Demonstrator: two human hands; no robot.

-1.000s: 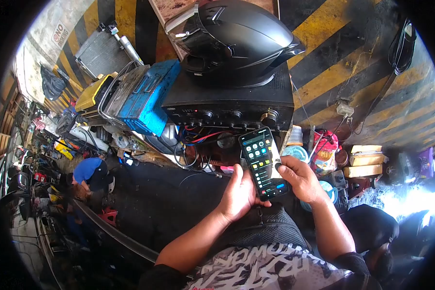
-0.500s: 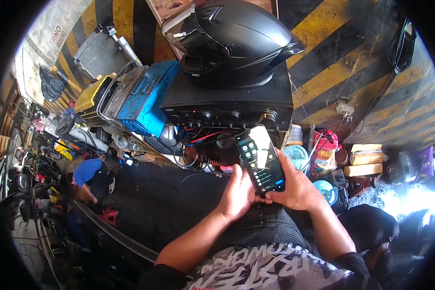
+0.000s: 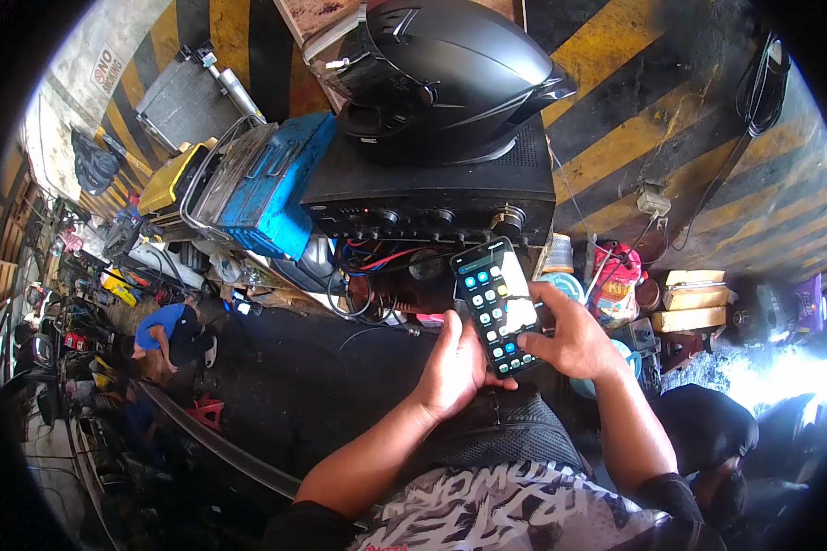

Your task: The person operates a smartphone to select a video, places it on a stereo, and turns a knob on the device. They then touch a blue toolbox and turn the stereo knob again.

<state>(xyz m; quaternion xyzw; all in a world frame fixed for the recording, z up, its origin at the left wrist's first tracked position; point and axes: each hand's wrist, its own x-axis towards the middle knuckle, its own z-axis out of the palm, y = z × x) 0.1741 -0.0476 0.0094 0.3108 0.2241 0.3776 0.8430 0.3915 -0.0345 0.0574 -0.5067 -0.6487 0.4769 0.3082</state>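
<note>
Holding a phone (image 3: 496, 303) before the chest, the left hand (image 3: 452, 369) curls around its lower left edge, and the right hand (image 3: 576, 342) closes on the right edge with the thumb laid on the lit screen. The phone is tilted in the air above the dark floor (image 3: 285, 376), just below the amplifier (image 3: 432, 197) that carries a black helmet (image 3: 441, 78). The grip looks light, mostly fingertips at the edges, so a hard thumb press or a bumped elbow could tip the phone out onto the floor. Wires (image 3: 386, 260) hang close behind and could snag a finger. A person in blue (image 3: 161, 326) bends well apart, left.
</note>
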